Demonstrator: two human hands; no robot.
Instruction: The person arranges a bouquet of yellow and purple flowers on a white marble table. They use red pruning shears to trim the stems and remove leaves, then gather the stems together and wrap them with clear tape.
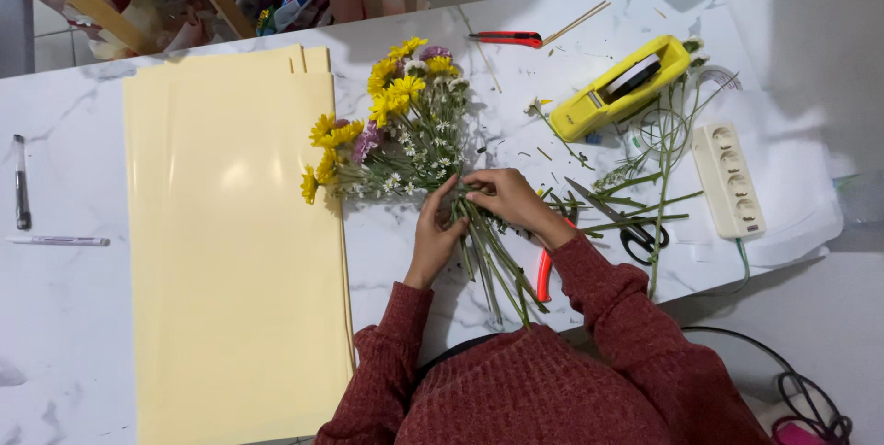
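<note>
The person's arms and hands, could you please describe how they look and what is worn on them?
Both arms wear long sleeves of a dark red ribbed knit sweater, ending at the wrists. The left hand and right hand are bare; no gloves, rings or watch show.

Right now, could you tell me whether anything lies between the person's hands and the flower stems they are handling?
Nothing visible does. The left hand and the right hand are both already on the stems of the flower bunch, closed around them from either side. The scissors lie apart, on the right-hand side.
</note>
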